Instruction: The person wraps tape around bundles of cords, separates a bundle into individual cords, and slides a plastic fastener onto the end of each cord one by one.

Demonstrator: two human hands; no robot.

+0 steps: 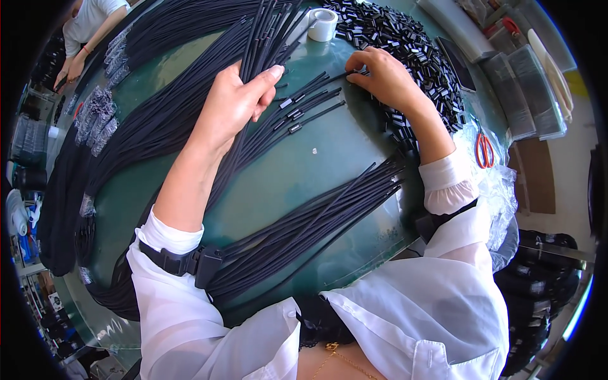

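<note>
My left hand is closed around a bundle of black cords, their tips pointing away from me. Thumb and fingertips of my right hand pinch together at the end of one black cord; whether a small piece is on that end is hidden by the fingers. Between the hands, several cords fan out on the table, and small shiny black clips sit on some of them. Just beyond my right hand spreads a large pile of such black pieces. Nearer me lies another bundle of black cords.
Long cord bundles with clear plastic wrapping cover the left of the green table. A white tape roll stands at the back. Red-handled scissors lie on clear plastic at right. Another person's hands are at far left.
</note>
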